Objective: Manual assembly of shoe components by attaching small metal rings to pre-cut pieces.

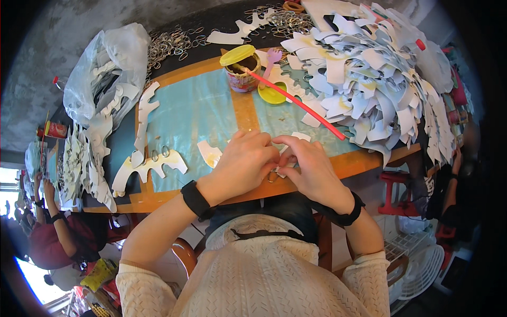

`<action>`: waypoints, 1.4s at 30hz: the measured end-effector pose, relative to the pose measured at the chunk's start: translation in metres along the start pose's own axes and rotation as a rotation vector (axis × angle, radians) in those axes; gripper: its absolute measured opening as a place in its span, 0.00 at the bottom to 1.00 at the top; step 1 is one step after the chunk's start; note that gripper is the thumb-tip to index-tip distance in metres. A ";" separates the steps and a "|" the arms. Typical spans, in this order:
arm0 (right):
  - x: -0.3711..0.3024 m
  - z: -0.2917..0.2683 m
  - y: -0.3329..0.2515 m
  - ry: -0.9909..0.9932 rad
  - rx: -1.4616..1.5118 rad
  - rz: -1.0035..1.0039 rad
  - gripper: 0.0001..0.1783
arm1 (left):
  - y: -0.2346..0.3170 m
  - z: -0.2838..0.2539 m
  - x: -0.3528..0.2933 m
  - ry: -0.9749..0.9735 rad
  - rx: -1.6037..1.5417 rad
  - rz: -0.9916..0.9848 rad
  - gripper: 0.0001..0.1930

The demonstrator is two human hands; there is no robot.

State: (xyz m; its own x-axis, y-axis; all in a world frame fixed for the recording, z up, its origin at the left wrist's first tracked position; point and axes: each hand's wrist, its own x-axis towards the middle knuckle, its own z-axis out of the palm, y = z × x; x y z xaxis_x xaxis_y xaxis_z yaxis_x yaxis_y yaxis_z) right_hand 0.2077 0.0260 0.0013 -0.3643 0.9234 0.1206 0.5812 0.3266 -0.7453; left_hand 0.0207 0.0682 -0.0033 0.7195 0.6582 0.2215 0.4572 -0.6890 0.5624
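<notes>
My left hand (pixel 244 158) is curled over a curved white cut-out piece (pixel 209 153) near the table's front edge, fingers closed on it. Against it, my right hand (pixel 317 168) pinches thumb and forefinger together; what lies between them is too small to make out. A yellowish stain marks the piece's left end. Just under the fingertips shows a metal ring (pixel 272 176). To the left lies another notched white piece (pixel 145 171) with oval metal rings along its upper edge. A longer white strip (pixel 145 117) lies above that piece.
Beyond my hands stands a tub (pixel 244 82) of dark paste with a yellow lid (pixel 237 55), beside a red stick (pixel 303 108) and a purple fork (pixel 271 64). White pieces heap up at right (pixel 364 79); a plastic bag (pixel 113 68) and metal rings (pixel 171 47) lie far left.
</notes>
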 end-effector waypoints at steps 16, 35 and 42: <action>-0.016 0.032 0.012 0.326 -0.175 -0.039 0.26 | 0.002 0.016 -0.004 0.069 -0.033 -0.159 0.05; -0.018 0.043 0.014 0.521 -0.463 -0.147 0.08 | 0.016 0.029 -0.001 0.118 0.067 -0.340 0.06; -0.013 0.035 0.011 0.471 -0.507 -0.196 0.05 | 0.015 0.029 -0.001 0.109 0.072 -0.326 0.05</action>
State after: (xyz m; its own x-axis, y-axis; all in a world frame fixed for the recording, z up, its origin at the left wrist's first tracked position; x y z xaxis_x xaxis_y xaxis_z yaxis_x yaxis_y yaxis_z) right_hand 0.1936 0.0103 -0.0316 -0.2101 0.7896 0.5765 0.8456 0.4427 -0.2982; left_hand 0.0421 0.0482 -0.0179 0.4712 0.8731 0.1250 0.6925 -0.4540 0.5607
